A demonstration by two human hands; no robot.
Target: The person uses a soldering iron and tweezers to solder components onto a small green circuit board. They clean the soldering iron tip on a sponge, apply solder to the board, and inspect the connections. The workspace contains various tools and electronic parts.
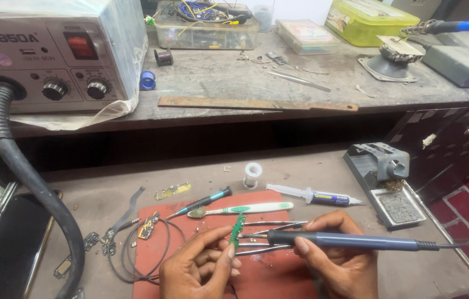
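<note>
My left hand (pixel 201 268) pinches a small green circuit board (pixel 237 230) between thumb and fingers, holding it upright over a red mat (pixel 256 202). My right hand (pixel 331 254) grips a blue-handled soldering iron (pixel 345 241) together with metal tweezers (pixel 270 227); the iron's tip touches the board's right edge. A white and green toothbrush (pixel 245 209) and a black screwdriver (pixel 204 201) lie just beyond the board on the mat.
A grey hot-air station (pixel 52 52) sits on the upper shelf at left, its black hose (pixel 29 182) curving down. A syringe (pixel 317 195), solder spool (pixel 253 173), iron stand with sponge (pixel 387 182), cables and small boards (pixel 148 227) surround the mat. Boxes line the shelf.
</note>
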